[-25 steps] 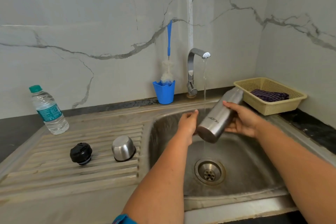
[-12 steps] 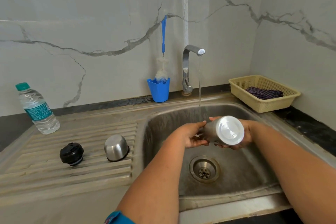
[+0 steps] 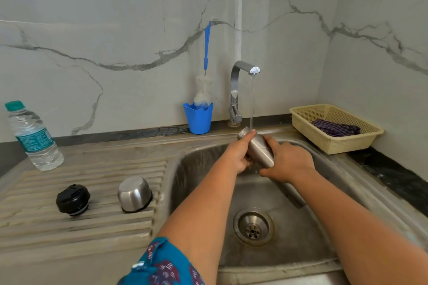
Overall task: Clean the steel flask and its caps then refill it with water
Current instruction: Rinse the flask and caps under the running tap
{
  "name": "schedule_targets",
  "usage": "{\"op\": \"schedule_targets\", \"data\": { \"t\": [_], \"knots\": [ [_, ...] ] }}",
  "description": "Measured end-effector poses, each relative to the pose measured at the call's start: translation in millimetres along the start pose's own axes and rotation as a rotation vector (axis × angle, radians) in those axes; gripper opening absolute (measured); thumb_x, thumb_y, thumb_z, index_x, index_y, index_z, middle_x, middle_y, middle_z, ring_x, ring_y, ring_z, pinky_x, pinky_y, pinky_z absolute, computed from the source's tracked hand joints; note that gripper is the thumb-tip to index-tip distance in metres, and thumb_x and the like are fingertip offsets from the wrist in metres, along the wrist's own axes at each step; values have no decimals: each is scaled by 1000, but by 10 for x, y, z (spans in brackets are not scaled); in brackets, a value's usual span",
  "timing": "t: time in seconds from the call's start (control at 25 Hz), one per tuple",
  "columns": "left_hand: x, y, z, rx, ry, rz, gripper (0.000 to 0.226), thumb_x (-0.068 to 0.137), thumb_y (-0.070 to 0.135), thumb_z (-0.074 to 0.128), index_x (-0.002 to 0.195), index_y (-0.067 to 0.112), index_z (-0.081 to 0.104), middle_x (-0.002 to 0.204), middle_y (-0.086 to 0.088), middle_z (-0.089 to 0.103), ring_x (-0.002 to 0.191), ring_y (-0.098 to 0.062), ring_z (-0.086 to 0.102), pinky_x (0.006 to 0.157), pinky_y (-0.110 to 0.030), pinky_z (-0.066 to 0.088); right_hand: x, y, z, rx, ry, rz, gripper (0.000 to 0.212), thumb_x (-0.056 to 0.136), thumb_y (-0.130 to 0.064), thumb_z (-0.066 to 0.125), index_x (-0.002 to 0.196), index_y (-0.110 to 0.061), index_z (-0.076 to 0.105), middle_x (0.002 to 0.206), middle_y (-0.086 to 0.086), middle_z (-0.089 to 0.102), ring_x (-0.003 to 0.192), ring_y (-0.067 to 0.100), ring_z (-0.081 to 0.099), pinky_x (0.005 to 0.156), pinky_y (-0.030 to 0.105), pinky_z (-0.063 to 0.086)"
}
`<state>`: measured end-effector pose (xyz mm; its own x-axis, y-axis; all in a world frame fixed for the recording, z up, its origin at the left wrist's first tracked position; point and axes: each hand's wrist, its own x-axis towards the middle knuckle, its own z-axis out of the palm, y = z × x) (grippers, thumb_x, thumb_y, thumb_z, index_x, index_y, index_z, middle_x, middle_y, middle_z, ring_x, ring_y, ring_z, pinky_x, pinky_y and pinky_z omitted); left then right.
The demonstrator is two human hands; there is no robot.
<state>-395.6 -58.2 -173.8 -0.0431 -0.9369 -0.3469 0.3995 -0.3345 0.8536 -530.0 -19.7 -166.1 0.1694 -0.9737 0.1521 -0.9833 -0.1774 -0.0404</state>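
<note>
While both hands [image 3: 238,157] [image 3: 290,164] grasped the steel flask [image 3: 260,151] under the tap [image 3: 240,90], both caps [image 3: 73,200] [image 3: 134,194] sat apart on the drainboard [image 3: 81,227].

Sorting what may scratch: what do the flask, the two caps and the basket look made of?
Flask: brushed steel, dull grey sheen. Domed cap: same metal, shinier highlights. Black cap: probably plastic, glossy moulded shape. Basket: cream plastic, likely, with moulded mesh walls.

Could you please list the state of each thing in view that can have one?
Tap: running.
Steel flask: uncapped, tilted, gripped by left hand and right hand.
Black cap: off, on drainboard.
Steel cap: off, inverted.
Water bottle: capped, upright.
</note>
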Motion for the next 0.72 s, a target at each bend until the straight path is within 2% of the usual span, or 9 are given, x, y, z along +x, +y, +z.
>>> {"op": "schedule_targets", "data": {
  "t": [0.04,0.16,0.2,0.24,0.36,0.44,0.56,0.64,0.72],
  "knots": [
    [20,13,37,-36,-33,18,40,86,33,74,115,10,59,110,-15,66,105,-29,63,93,-45,53,-2,51,-1,106,-30,-1,102,68,-66,65,151,-35,14,118,5,61,101,25,62,73,30,46],
    [12,27,99,-98,-98,18,24,86,27,73,100,12,62,96,-14,65,92,-28,63,87,-43,53,-44,160,-9,912,-302,120,91,63,-58,71,143,-32,37,118,1,63,100,22,64,80,33,52],
    [25,26,91,-103,-90,18,21,85,27,73,98,13,63,95,-14,65,91,-28,63,87,-42,53,-47,169,5,1029,-338,129,88,61,-56,73,139,-31,43,114,2,65,97,21,65,83,37,54],
    [35,23,79,-98,-75,21,22,84,27,74,98,13,63,95,-14,65,94,-29,63,86,-42,52,-28,167,24,985,-321,112,86,62,-56,74,139,-31,43,114,2,65,96,20,65,85,38,54],
    [99,42,89,61,94,36,48,80,33,78,117,11,57,108,-15,64,97,-30,63,74,-39,53,59,115,90,266,-86,-32,101,69,-63,68,150,-35,16,118,2,60,99,20,61,80,33,51],
    [93,53,73,129,214,39,58,83,37,75,128,11,49,117,-17,61,94,-30,63,69,-41,56,111,95,140,-14,59,-70,107,69,-64,68,151,-42,2,118,5,58,102,24,58,81,36,49],
    [3,57,-63,95,246,29,57,90,44,68,131,12,45,125,-19,59,105,-35,64,69,-43,60,153,63,139,-164,174,-93,99,78,-53,68,149,-48,-2,126,8,48,116,30,48,92,44,43],
    [-106,70,-222,-33,287,45,50,93,42,64,128,10,48,123,-20,60,106,-35,65,59,-38,61,189,-21,160,-166,321,-206,88,86,-42,63,151,-41,4,135,9,45,126,31,42,102,46,37],
    [-203,101,-399,-173,346,116,45,95,42,61,123,9,51,118,-20,62,101,-34,67,55,-37,61,224,-126,189,-117,461,-340,81,89,-34,60,153,-29,10,149,10,37,140,29,32,116,48,25]
  ]
}}
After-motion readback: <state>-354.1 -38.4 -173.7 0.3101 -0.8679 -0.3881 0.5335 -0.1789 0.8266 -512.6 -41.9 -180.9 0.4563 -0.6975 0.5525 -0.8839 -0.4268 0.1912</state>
